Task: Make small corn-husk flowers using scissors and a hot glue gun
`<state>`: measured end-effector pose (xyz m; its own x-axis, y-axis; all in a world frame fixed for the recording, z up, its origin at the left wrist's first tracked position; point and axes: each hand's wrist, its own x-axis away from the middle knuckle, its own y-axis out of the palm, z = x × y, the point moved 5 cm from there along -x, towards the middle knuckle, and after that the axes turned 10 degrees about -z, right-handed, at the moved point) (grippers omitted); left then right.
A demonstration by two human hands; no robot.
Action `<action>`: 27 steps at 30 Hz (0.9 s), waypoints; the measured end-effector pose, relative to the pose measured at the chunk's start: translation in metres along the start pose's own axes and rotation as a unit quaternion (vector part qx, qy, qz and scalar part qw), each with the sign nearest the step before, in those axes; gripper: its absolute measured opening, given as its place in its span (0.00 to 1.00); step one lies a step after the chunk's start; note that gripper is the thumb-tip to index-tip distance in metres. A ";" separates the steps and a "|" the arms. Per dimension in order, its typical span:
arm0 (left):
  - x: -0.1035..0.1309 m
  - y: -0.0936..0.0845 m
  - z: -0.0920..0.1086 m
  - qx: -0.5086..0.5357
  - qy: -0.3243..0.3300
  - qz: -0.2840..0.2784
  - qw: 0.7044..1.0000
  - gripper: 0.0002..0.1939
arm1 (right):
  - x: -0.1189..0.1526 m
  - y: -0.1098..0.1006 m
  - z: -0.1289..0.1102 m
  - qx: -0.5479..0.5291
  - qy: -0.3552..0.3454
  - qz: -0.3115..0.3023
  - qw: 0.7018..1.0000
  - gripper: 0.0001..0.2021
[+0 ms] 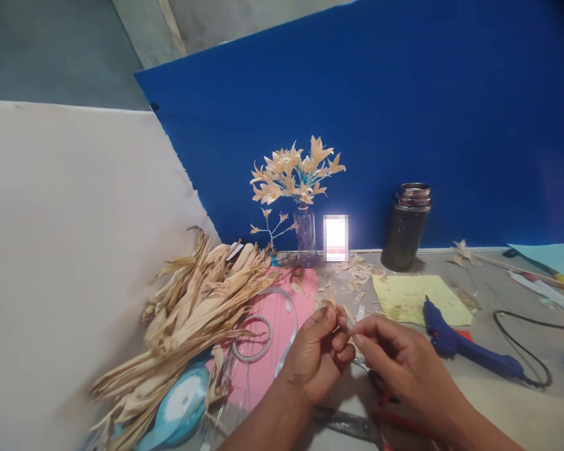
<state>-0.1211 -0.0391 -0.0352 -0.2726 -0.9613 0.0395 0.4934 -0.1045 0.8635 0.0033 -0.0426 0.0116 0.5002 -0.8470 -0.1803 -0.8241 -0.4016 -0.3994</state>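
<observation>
My left hand (320,351) and my right hand (395,357) meet low in the middle of the table. Both pinch one small pale husk piece (331,305) between thumb and fingers, with the right fingertips touching it from the right. A pile of dried corn husks (192,313) lies to the left. Behind the hands, a small glass vase (304,233) holds finished husk flowers (294,172). Red-handled scissors (357,425) lie under my wrists.
A blue glue gun (455,343) with black cord (521,326) lies on the right, by yellow paper (418,297). A dark jar (407,227) stands by the blue backboard (404,113). Pink paper (272,351), a tape ring (252,338), a light-blue ribbon spool (181,404) and husk scraps (357,272) surround the hands.
</observation>
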 end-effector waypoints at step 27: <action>0.004 0.001 0.001 -0.065 0.035 0.021 0.997 0.17 | 0.003 0.004 0.002 0.000 0.009 0.010 1.000 0.13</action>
<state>-0.1227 -0.0424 -0.0337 -0.1944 -0.9803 0.0353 0.6064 -0.0918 0.7898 0.0016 -0.0458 0.0076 0.4787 -0.8611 -0.1715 -0.8336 -0.3844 -0.3967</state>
